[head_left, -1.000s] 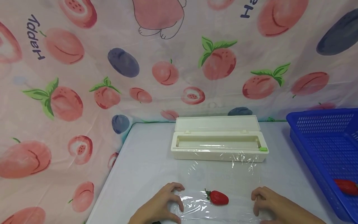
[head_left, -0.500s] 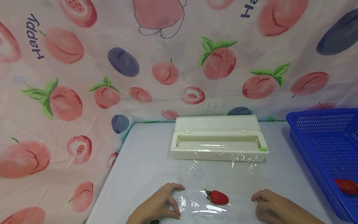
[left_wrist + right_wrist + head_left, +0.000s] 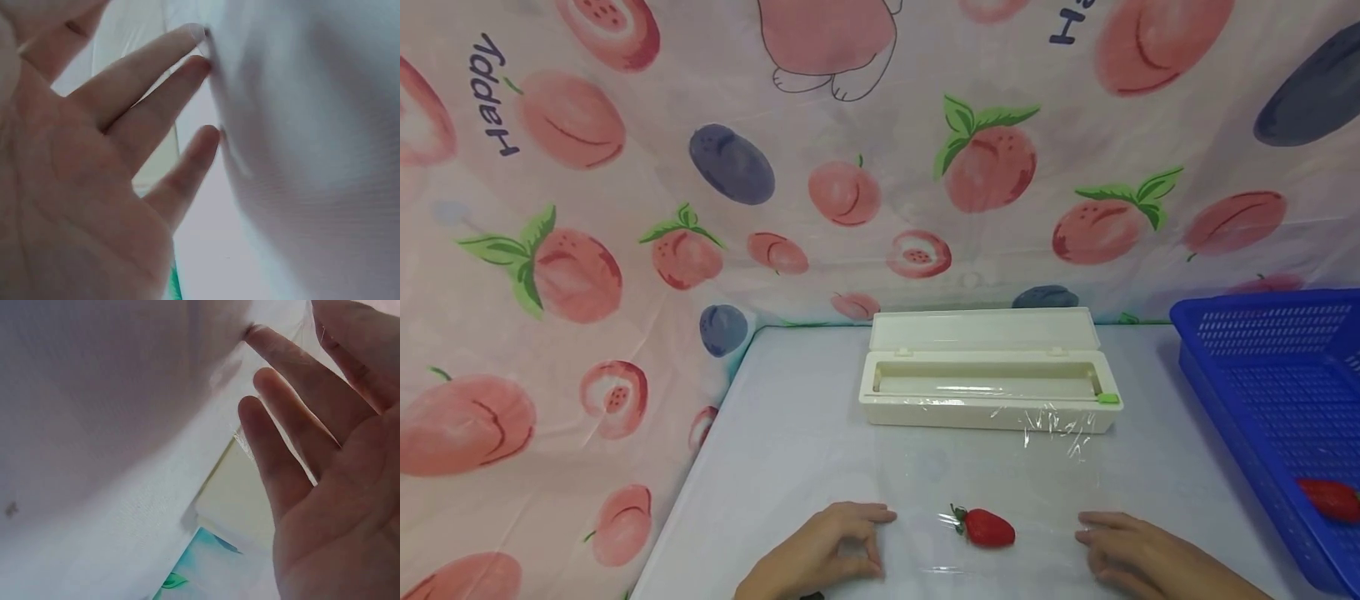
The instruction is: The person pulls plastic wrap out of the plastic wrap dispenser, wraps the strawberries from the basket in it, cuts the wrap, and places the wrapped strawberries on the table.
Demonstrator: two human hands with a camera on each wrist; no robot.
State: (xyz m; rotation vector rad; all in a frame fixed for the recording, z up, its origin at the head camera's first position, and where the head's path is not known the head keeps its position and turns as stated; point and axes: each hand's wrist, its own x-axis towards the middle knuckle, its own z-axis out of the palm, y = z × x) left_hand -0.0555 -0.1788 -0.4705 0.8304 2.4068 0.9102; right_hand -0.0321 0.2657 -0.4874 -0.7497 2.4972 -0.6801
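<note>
A red strawberry (image 3: 989, 528) with a green leafy top lies over clear plastic wrap (image 3: 992, 475). The wrap runs toward me from a cream dispenser box (image 3: 992, 417), whose lid (image 3: 985, 331) is raised. My left hand (image 3: 827, 546) is at the wrap's left side, fingers extended; its fingertips (image 3: 203, 134) meet the white surface in the left wrist view. On the opposite side is my right hand (image 3: 1142, 554), also with fingers stretched out. Clear film shows near the right fingertips (image 3: 262, 378). Neither hand is on the strawberry.
A blue plastic basket (image 3: 1217, 433) stands at the right, with another red strawberry (image 3: 1330, 500) in it. A green slider (image 3: 1107, 399) sits at the box's right end. Fruit-printed cloth (image 3: 850, 125) hangs behind the white table (image 3: 775, 417).
Both hands' fingers have straightened from a more curled shape. The shiny wrinkles around the strawberry have mostly gone, and the wrap looks flatter. Strawberry and box stay in place.
</note>
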